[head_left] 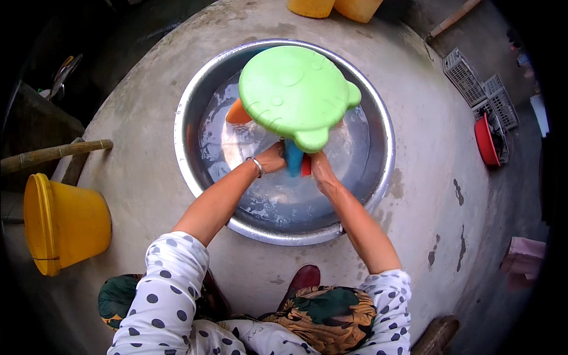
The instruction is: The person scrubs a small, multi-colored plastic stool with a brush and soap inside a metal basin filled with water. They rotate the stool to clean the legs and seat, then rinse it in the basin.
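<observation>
A small plastic stool with a light green, cat-face seat tilts inside a large metal basin of water. One orange leg sticks out on its left, and a blue leg points toward me. My left hand, with a bracelet at the wrist, is closed at the blue leg, fingers partly behind it. Close by on the other side, my right hand is closed beside a small red piece. Whether that piece is another leg or something held, I cannot tell. The seat hides part of the right fingers.
On the left stands a yellow bucket beside a bamboo pole. More yellow buckets are at the far edge. Grey plastic crates and a red basin lie to the right. Wet spots mark the concrete floor.
</observation>
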Tool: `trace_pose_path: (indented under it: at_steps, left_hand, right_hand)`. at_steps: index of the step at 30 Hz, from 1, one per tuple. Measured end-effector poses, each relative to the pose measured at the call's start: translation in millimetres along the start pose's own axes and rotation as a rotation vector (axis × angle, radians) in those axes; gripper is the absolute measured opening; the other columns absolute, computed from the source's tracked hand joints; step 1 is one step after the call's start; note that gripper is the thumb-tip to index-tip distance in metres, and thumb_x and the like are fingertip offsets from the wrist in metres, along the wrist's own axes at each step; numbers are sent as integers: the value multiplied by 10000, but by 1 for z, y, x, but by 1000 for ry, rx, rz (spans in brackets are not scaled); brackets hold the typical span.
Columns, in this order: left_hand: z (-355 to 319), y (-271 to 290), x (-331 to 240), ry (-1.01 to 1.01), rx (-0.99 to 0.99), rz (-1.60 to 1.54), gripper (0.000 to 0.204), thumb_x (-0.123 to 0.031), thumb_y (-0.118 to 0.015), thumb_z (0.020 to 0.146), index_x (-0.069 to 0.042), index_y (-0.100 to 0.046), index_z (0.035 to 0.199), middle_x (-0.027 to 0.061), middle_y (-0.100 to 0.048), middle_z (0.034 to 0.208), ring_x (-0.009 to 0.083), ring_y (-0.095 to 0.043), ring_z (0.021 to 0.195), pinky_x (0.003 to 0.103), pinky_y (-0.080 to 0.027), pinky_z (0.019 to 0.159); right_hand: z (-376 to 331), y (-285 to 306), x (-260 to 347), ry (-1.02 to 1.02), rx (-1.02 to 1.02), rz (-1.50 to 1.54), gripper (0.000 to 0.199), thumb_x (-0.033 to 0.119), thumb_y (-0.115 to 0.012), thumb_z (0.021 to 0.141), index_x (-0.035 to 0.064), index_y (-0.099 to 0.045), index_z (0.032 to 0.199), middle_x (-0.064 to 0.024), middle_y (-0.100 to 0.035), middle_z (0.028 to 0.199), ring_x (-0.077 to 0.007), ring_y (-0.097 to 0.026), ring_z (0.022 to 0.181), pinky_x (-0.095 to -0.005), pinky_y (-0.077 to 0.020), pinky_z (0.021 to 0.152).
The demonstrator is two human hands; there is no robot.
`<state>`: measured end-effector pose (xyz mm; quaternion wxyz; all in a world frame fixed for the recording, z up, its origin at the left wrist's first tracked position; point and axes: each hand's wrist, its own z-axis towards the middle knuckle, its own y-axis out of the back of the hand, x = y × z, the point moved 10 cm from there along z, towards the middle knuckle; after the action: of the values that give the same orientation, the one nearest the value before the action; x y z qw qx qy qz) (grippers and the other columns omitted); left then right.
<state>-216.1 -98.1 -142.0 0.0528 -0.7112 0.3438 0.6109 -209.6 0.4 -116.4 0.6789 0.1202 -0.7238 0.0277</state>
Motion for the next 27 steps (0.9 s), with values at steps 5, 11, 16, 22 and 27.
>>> trace_pose_path:
  at_steps: [5, 11, 16, 22, 27]
  left_hand:
    - [-8, 4, 9, 15, 26, -141, 685, -119, -646, 701, 40, -351, 1298, 195, -480, 1262, 260, -471, 1151, 347, -390, 951]
    - [-11, -21, -2, 90, 257, -798, 848, -191, -688, 760, 16, -175, 1402, 136, -372, 1353, 224, -434, 1177, 348, -389, 965]
    - [-24, -9, -43, -26, 229, -811, 805, -278, -665, 822, -9, -174, 1401, 83, -395, 1331, 191, -417, 1185, 350, -377, 980]
    - [-3, 1, -23, -125, 68, -942, 630, -272, -638, 832, -11, -344, 1325, 94, -474, 1264, 192, -471, 1132, 355, -373, 976]
    - [-2, 10, -3, -2, 45, -1170, 568, -295, -688, 791, -81, -440, 1255, 60, -495, 1202, 191, -474, 1097, 400, -355, 956]
  right_hand:
    - [-10, -15, -39, 68, 251, -906, 409, 214, -329, 910, 38, -401, 1272, -222, -342, 1350, -401, -260, 1265, -477, -288, 1002]
    - [-12, 12, -51, -29, 417, -1142, 582, 140, -443, 815, 45, -282, 1365, -265, -407, 1286, -452, -356, 1189, -478, -326, 973]
    - [-75, 17, 76, 119, -35, -569, 735, 43, -476, 757, 2, -151, 1414, -279, -529, 1043, -357, -538, 901, -449, -430, 794]
    - [-76, -30, 110, 838, 37, -1440, 657, 109, -581, 797, 388, -372, 1355, -194, -476, 933, -317, -503, 802, -413, -450, 709]
    - [-63, -42, 59, 783, 250, -1778, 692, 147, -481, 857, 584, -228, 1329, -144, -483, 811, -269, -506, 652, -396, -441, 524]
